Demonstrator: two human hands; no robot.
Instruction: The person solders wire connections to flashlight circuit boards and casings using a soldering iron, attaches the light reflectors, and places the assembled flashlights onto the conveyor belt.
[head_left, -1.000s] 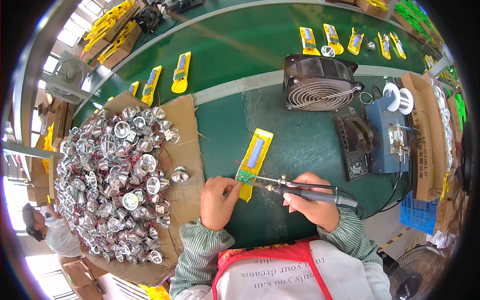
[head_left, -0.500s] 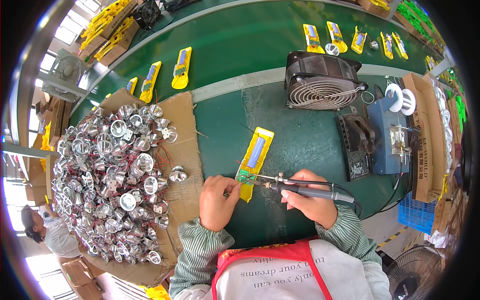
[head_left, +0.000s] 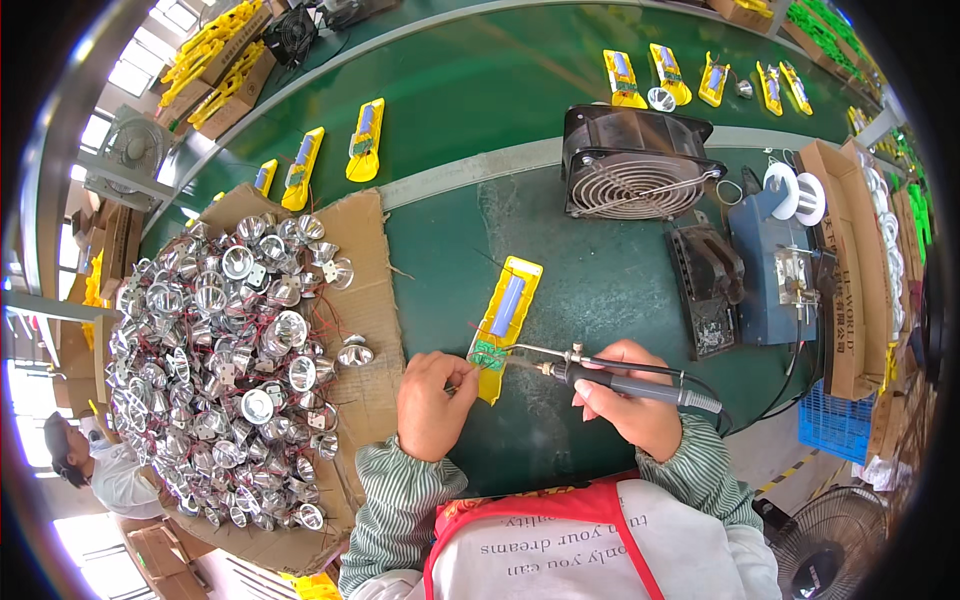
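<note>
In front of me a yellow plastic housing [head_left: 490, 386] lies slantwise on the green bench, holding a blue-violet cylindrical battery [head_left: 508, 307] and a small green circuit board [head_left: 486, 355]. My left hand [head_left: 430, 408] is closed in a pinch at the board's left edge; whatever its fingertips grip is too small to make out. Wrapped round the dark grey handle of a soldering iron [head_left: 645, 389] is my right hand [head_left: 648, 422]. A thin metal tube clamped along the iron points at the board, and the iron's tip sits just right of it.
Silvery reflector cups [head_left: 210, 370] with red wires are heaped on cardboard [head_left: 375, 290] at left. A black fan [head_left: 640, 165] stands beyond the housing. Right are a dark iron stand [head_left: 707, 290], a blue machine [head_left: 765, 265] with white spools, and a carton [head_left: 845, 290]. More yellow housings [head_left: 366, 140] line the far green surface.
My right hand and the soldering iron have shifted a little to the right, drawing the tip back from the circuit board. My left hand stays at the board's edge.
</note>
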